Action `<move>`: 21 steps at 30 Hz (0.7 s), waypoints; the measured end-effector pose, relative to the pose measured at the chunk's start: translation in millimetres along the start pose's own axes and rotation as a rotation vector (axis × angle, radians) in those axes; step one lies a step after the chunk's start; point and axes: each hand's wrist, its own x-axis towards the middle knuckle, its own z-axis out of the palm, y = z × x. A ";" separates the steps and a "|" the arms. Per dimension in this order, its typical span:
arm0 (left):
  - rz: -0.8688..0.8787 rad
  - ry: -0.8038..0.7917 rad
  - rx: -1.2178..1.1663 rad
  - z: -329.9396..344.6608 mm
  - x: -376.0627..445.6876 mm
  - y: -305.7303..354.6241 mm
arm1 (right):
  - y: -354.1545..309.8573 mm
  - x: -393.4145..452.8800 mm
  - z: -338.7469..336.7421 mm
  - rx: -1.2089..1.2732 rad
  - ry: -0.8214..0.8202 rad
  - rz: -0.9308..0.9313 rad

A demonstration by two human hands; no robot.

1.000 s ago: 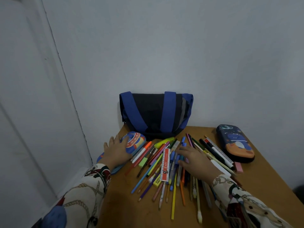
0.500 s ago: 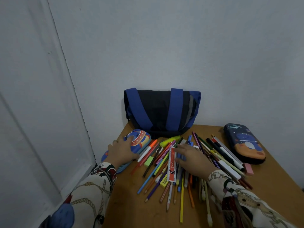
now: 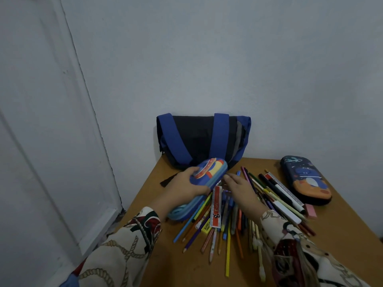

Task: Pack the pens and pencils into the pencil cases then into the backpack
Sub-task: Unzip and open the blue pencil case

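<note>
**Blue case in our left hand, above the pens**

Our left hand (image 3: 187, 188) grips the blue case (image 3: 204, 179) around its middle, fingers curled over the top and thumb underneath. The case tilts, its far end raised toward the backpack (image 3: 202, 139), its near end low by the left edge of the pile (image 3: 238, 212). We cannot tell whether the case's zip is open.

Our right hand (image 3: 241, 190) lies just beside the case, palm down over the pile, its fingers straight and loosely together, pointing at the case's far end. They hold nothing that we can see.

The pens and pencils lie fanned across the brown surface (image 3: 342, 235), most under and in front of the right hand. A red-and-white ruler (image 3: 216, 207) lies among them, and a pink eraser (image 3: 310, 210) sits at the pile's right edge.

The dark case (image 3: 304, 179) lies flat and closed at the far right, apart from both hands. The backpack leans against the wall at the back of the surface.
</note>
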 end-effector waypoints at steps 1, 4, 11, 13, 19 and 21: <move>0.009 -0.020 0.015 3.4 -1.8 1.2 | -1.2 -1.1 -1.8 0.098 0.009 0.026; 0.089 -0.047 0.147 12.9 -9.8 5.6 | -3.7 -3.8 -9.8 0.282 0.050 0.076; 0.173 -0.097 0.222 20.6 -17.8 14.3 | -2.4 -12.7 -26.5 0.318 0.113 0.095; 0.132 -0.088 0.016 18.3 -16.5 20.1 | -2.7 -13.2 -30.5 0.260 0.137 0.098; -0.029 -0.043 -0.043 9.5 -10.6 14.0 | -3.8 -10.3 -37.4 0.292 0.163 0.140; -0.061 -0.061 -0.112 8.2 -11.4 10.3 | -3.7 -9.9 -38.3 0.342 0.175 0.147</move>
